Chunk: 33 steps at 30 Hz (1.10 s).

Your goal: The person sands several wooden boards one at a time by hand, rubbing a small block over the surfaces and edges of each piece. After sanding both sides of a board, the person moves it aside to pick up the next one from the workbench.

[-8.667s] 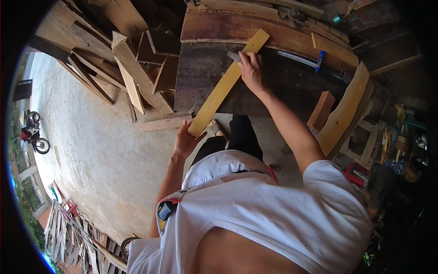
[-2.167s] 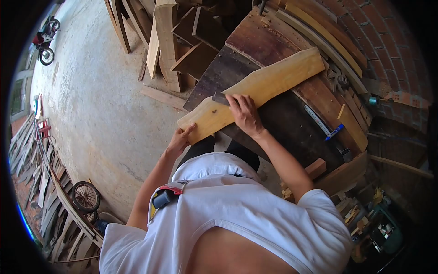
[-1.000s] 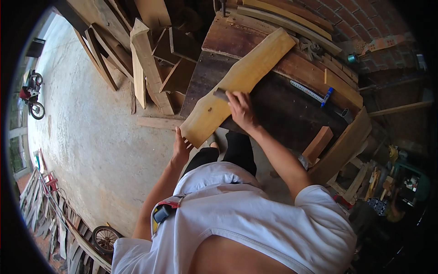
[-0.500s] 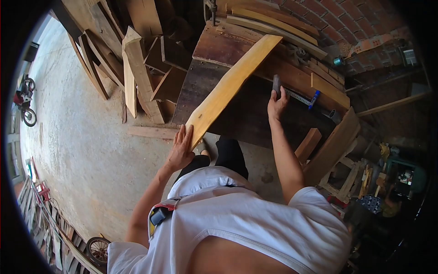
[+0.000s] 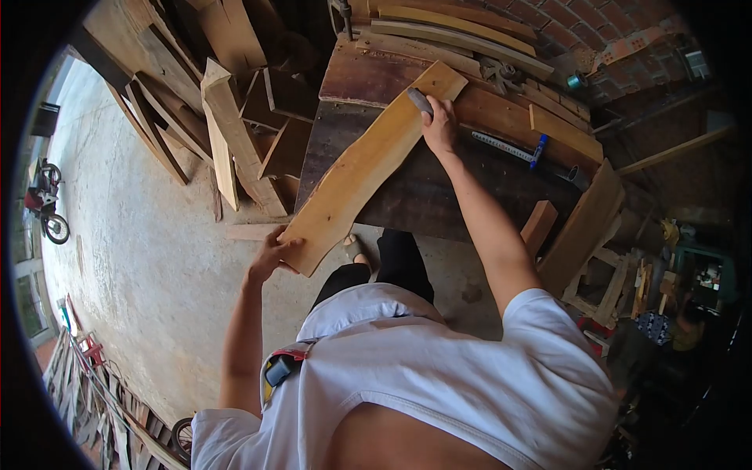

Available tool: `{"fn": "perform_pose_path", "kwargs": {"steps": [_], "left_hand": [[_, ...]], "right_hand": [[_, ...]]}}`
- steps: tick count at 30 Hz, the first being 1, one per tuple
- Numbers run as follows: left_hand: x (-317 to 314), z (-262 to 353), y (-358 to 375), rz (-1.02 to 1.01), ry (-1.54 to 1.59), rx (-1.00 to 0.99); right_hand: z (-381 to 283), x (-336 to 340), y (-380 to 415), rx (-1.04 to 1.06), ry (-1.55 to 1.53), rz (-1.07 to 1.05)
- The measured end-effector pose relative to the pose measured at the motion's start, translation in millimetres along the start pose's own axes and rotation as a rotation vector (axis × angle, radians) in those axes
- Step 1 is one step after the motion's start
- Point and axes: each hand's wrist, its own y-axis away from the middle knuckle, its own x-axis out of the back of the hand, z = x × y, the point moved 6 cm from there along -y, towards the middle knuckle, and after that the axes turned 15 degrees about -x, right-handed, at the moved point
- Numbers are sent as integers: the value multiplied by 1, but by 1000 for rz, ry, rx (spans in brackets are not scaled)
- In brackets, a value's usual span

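A long yellowish wooden board [image 5: 362, 168] with wavy edges lies slantwise across the dark workbench [image 5: 415, 192], its near end jutting past the bench edge. My left hand [image 5: 274, 252] grips that near end, fingers under the wood and thumb over its face. Close over the far end of the board, my right hand [image 5: 440, 131] is closed on a small dark grey block [image 5: 420, 100]. The block overlaps the board's face in this view.
Right of the board lies a ruler-like strip [image 5: 501, 146] with a blue end. Planks [image 5: 454, 35] line the bench's back by the brick wall. Timber pieces [image 5: 235, 133] lean at left, and an upright board [image 5: 580, 227] stands at the bench's right end.
My right hand has moved left with the grey block, from beside the board to over its far end. The board's near end has shifted left, and its broad face now shows more.
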Motion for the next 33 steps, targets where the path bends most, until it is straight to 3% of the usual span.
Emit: {"fn": "perform_pose_path", "kwargs": {"steps": [2,3,8,10,11,12,15,16,18,21,22,26,27,29,31,33], "left_hand": [[-15,-7,12,75,88,-36],[-25,-13,17,106,103,-18],[-38,-58,37,333,345,-40],[-40,-70,36,405,455,-86],[-45,-79,39,445,547,3],[-52,-86,43,483,639,94],[-71,-63,39,449,815,67],[-76,-56,35,425,952,20],[-71,-58,23,483,933,14],[-65,-58,16,541,906,-35],[-65,-55,15,547,886,-76],[-65,-58,14,468,851,-82],[-65,-56,12,454,837,-92],[-65,-56,17,448,823,-95],[-72,-40,34,653,833,175],[-74,-48,39,634,870,183]], "right_hand": [[-13,-10,28,-17,34,155],[-37,-9,59,-10,-10,106],[-107,-29,239,498,-135,-470],[-106,-26,221,559,-134,-513],[-105,-23,206,609,-131,-548],[-100,-17,167,511,-68,-485],[-48,-11,38,265,-21,-63],[-26,-11,2,166,33,-11],[-8,-8,-35,124,0,58],[-28,-24,5,74,120,97],[-53,-29,41,181,31,44],[-142,-54,213,552,-179,-515],[-144,-54,211,553,-181,-512],[-154,-52,224,744,-180,-608],[-130,-43,156,591,-155,-480],[-93,-23,78,425,-9,-221]]}}
